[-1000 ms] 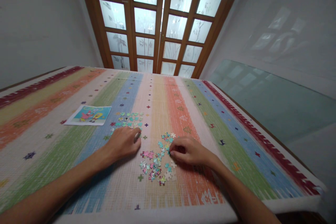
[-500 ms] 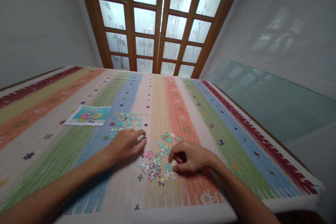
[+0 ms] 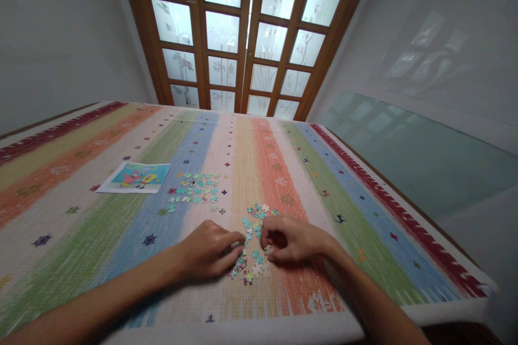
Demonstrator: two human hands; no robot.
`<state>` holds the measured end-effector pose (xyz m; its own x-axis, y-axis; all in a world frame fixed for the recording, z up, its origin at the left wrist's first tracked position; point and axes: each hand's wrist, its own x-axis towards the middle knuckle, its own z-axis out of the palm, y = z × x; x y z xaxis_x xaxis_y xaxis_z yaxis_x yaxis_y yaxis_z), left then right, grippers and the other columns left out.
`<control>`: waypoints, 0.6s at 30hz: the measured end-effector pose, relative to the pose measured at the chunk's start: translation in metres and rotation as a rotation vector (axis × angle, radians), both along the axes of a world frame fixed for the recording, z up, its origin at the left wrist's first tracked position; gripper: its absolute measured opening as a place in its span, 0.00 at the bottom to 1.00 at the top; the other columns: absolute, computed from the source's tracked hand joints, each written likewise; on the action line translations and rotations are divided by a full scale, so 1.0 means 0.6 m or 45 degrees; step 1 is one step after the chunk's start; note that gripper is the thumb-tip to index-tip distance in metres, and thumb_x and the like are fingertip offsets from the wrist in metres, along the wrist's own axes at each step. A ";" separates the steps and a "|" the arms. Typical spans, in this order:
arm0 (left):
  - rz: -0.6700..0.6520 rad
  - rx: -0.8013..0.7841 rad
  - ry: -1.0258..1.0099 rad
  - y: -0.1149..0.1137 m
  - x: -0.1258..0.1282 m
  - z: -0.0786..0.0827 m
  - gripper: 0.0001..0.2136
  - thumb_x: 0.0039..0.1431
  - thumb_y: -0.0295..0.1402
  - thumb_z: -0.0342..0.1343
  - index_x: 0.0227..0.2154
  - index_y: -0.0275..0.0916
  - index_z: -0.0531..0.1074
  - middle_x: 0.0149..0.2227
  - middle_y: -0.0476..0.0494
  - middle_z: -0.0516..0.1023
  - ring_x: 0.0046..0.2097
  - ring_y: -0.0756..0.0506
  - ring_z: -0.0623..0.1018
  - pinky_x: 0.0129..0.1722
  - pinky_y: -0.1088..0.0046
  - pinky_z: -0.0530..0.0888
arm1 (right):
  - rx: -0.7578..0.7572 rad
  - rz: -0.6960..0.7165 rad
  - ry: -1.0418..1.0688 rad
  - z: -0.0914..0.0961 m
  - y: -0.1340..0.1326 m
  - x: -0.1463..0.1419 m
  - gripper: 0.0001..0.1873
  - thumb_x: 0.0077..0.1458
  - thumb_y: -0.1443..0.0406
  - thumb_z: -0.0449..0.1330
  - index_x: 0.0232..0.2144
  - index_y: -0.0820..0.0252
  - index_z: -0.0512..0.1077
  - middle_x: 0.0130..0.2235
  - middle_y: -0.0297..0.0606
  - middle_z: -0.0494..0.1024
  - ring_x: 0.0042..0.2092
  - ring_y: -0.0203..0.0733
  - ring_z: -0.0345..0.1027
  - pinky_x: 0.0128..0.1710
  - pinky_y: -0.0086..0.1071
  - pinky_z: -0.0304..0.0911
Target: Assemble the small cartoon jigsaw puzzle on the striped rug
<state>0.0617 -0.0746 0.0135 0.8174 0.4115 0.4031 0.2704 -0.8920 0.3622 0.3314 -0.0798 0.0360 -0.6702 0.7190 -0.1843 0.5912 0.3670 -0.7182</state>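
Observation:
My left hand rests at the left side of a loose heap of jigsaw puzzle pieces, fingers curled and thumb close to the index finger. Whatever its fingertips hold, if anything, is hidden. To the right of the heap, my right hand is bent in a pinch, with a pale puzzle piece at the thumb and fingertips. Farther off to the left, several mostly turquoise pieces lie spread in rough rows. A printed cartoon picture with a pink and a yellow figure lies flat beside them.
A striped, patterned cloth covers the table, its white edge nearest me. Beyond the table stand wooden doors with frosted panes. A greenish glass panel leans along the right wall.
My left hand has moved from beside the spread rows toward me and right, to the heap, now covering its left part. My right hand has stayed nearly still.

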 end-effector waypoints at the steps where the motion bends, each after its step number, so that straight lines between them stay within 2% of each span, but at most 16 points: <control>1: -0.020 0.008 -0.006 -0.002 0.001 0.000 0.12 0.71 0.31 0.47 0.40 0.39 0.76 0.19 0.52 0.73 0.19 0.50 0.69 0.20 0.72 0.62 | -0.009 -0.003 0.003 0.002 -0.001 -0.001 0.10 0.46 0.72 0.69 0.34 0.60 0.76 0.31 0.30 0.71 0.32 0.34 0.63 0.30 0.27 0.57; 3: -0.052 0.021 -0.012 -0.008 0.004 -0.001 0.12 0.71 0.31 0.47 0.39 0.39 0.76 0.20 0.51 0.73 0.20 0.50 0.70 0.20 0.71 0.63 | 0.001 0.009 0.022 0.004 -0.001 -0.003 0.08 0.48 0.72 0.68 0.32 0.60 0.74 0.31 0.30 0.71 0.32 0.34 0.63 0.31 0.27 0.57; 7: -0.060 0.044 -0.040 -0.019 0.011 -0.005 0.11 0.72 0.32 0.47 0.41 0.39 0.76 0.21 0.51 0.75 0.21 0.50 0.72 0.21 0.71 0.64 | 0.137 0.045 0.109 0.002 -0.002 -0.006 0.06 0.51 0.71 0.67 0.28 0.60 0.72 0.30 0.31 0.71 0.33 0.35 0.63 0.34 0.29 0.58; 12: 0.013 0.135 -0.190 -0.020 0.018 -0.012 0.10 0.75 0.34 0.49 0.46 0.37 0.74 0.22 0.52 0.76 0.21 0.50 0.73 0.21 0.72 0.66 | 0.197 -0.045 0.263 -0.011 -0.009 -0.020 0.03 0.57 0.67 0.65 0.32 0.59 0.73 0.29 0.31 0.72 0.31 0.34 0.63 0.32 0.28 0.58; 18: 0.030 0.384 -0.218 -0.007 0.014 -0.017 0.12 0.75 0.28 0.45 0.37 0.38 0.72 0.21 0.52 0.74 0.20 0.51 0.71 0.20 0.71 0.63 | 0.202 -0.112 0.307 -0.016 -0.017 -0.036 0.00 0.58 0.68 0.64 0.33 0.59 0.76 0.30 0.32 0.73 0.31 0.34 0.63 0.34 0.30 0.59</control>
<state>0.0700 -0.0788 0.0034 0.7189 0.2711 0.6400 0.2505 -0.9600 0.1253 0.3100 -0.0899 0.0265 -0.6149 0.7832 0.0923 0.4448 0.4411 -0.7795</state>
